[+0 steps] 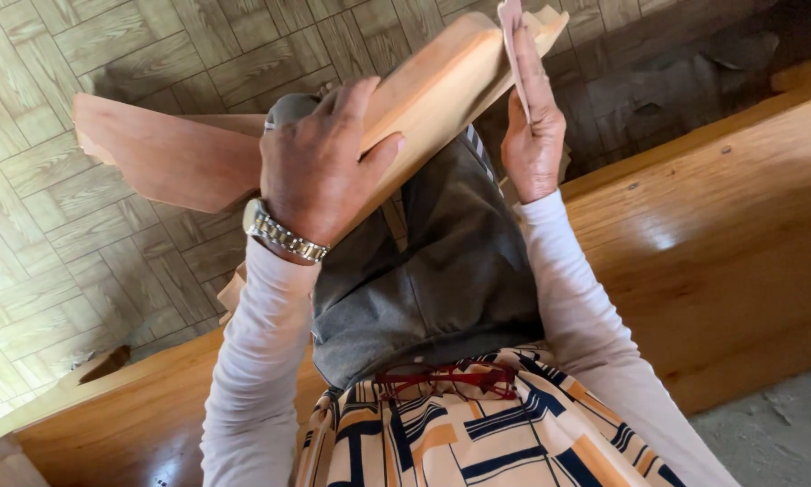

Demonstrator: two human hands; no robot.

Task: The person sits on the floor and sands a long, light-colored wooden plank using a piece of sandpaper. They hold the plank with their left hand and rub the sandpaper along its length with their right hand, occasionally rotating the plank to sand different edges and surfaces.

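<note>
The left hand (320,167) is wrapped around the middle of a carved wood piece (423,90), fingers over its top face and thumb pressed on the near edge; a metal watch (284,234) sits on that wrist. Left of this hand the piece flares into a broad, flat reddish end above the tiled floor (54,225). Right of it the piece rises, tilted, toward the right hand (534,126). That hand lies flat and open against the far end, pressing a small sheet of sandpaper (511,36) to the wood. Below both hands are grey trousers (433,271), and red glasses (446,381) hang on a patterned shirt. A varnished wooden bench (712,243) runs right of the right hand.
</note>
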